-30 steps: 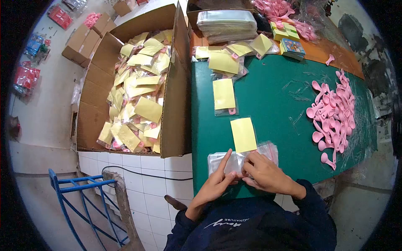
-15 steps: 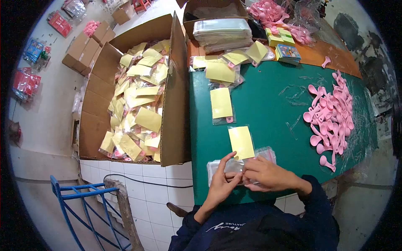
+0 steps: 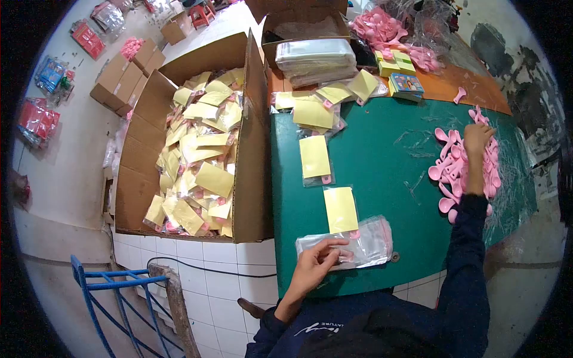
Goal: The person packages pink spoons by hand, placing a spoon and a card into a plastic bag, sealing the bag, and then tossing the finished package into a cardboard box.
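My left hand [image 3: 315, 264] rests at the left part of a stack of clear plastic bags [image 3: 373, 241], fingers stretched and slightly apart, with nothing visible gripped. Just beyond it lies a bagged yellow card [image 3: 341, 210] with a pink spoon end [image 3: 355, 234] showing at its lower edge. My right hand [image 3: 477, 142] reaches over the far part of a heap of pink plastic spoons [image 3: 456, 164]. Its fingertips are down among the spoons, so their grip is hidden. Another bagged yellow card [image 3: 314, 157] lies farther up the green table [image 3: 382, 173].
Left of the table stands a large cardboard box [image 3: 250, 149] full of bagged yellow cards [image 3: 209, 149]. Along the back are clear bag stacks [image 3: 316, 56], small card packs [image 3: 406, 85] and more pink spoons [image 3: 379, 27]. A blue metal frame [image 3: 122, 280] stands lower left.
My right hand has left the plastic bags and moved right and away to the spoon heap. My left hand stays by the bags. A pink spoon end now shows below the nearer card.
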Demonstrator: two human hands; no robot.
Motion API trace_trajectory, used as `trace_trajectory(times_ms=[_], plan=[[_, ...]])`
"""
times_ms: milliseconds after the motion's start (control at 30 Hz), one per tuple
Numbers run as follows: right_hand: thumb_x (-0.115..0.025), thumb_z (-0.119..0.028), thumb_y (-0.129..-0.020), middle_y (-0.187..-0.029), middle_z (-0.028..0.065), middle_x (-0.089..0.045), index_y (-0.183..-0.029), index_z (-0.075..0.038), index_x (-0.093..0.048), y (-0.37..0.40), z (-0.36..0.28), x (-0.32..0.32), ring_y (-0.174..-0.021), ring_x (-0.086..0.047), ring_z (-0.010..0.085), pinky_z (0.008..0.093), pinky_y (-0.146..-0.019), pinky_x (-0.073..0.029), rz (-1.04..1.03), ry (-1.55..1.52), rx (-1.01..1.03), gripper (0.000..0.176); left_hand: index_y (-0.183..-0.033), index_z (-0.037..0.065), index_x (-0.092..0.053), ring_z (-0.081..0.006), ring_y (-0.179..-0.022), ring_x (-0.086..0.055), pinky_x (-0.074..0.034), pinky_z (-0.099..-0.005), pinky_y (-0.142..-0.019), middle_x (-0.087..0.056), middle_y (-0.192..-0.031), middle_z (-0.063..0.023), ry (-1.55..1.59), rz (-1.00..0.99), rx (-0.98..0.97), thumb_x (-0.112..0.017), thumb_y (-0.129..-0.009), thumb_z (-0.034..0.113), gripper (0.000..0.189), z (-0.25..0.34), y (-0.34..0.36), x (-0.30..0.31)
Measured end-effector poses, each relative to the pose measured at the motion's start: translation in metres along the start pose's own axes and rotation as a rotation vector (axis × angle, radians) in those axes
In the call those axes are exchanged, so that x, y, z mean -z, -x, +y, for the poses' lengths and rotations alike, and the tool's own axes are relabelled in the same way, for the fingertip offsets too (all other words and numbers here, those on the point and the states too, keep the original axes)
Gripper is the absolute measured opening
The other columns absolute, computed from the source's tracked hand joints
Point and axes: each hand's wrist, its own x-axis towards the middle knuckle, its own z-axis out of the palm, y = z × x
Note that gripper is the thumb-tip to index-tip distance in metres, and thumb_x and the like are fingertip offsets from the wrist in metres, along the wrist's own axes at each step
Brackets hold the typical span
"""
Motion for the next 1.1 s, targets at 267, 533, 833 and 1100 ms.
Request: trace_trajectory(times_ms=[267,533,833,1100], plan=[[-0.074,-0.016,-0.063,-0.104,0.0169,-0.046,-0.107,-0.005,-0.049,0.213,-0.158,0.096,-0.098,-0.048,0.0341,0.0406,-0.085,-0.042,-0.310,-1.136,0.784,0.051,-0.110,-0.005,-0.054,-0.0203,-0.098,-0.061,-0.049,-0.0298,-0.087,-0.060,-0.105,-0.0126,0.167,-0.023,-0.033,-0.044,-0.095,0.009,0.023,0.003,-0.001,0.001],[-0.070,-0.003,-0.070,-0.097,0.0112,-0.050,-0.088,-0.006,-0.061,0.245,-0.173,0.085,-0.086,-0.057,0.0233,0.0332,-0.073,-0.050,-0.246,-1.284,0.642,0.021,-0.110,-0.001,-0.052,-0.0185,-0.094,-0.061,-0.050,-0.0299,-0.084,-0.059,-0.102,-0.0108,0.041,-0.029,-0.005,-0.049,-0.092,0.008,0.021,0.002,0.007,0.010],[-0.070,-0.006,-0.074,-0.099,0.0092,-0.050,-0.085,-0.004,-0.062,0.238,-0.162,0.087,-0.085,-0.057,0.0164,0.0282,-0.072,-0.050,-0.473,-1.448,0.513,0.014,-0.090,-0.001,-0.057,-0.0191,-0.081,-0.064,-0.053,-0.0299,-0.073,-0.062,-0.089,-0.0088,-0.541,0.118,-0.180,-0.065,-0.082,0.009,0.015,0.010,-0.003,0.000],[-0.062,-0.005,-0.083,-0.082,0.0075,-0.059,-0.083,0.003,-0.058,0.248,-0.176,0.081,-0.074,-0.061,0.0117,0.0257,-0.066,-0.053,-0.780,-1.681,-0.006,0.009,-0.086,0.000,-0.059,-0.0100,-0.079,-0.059,-0.051,-0.0233,-0.068,-0.061,-0.085,-0.0044,-0.431,0.286,-0.173,-0.067,-0.080,0.006,0.013,-0.003,-0.010,-0.010]])
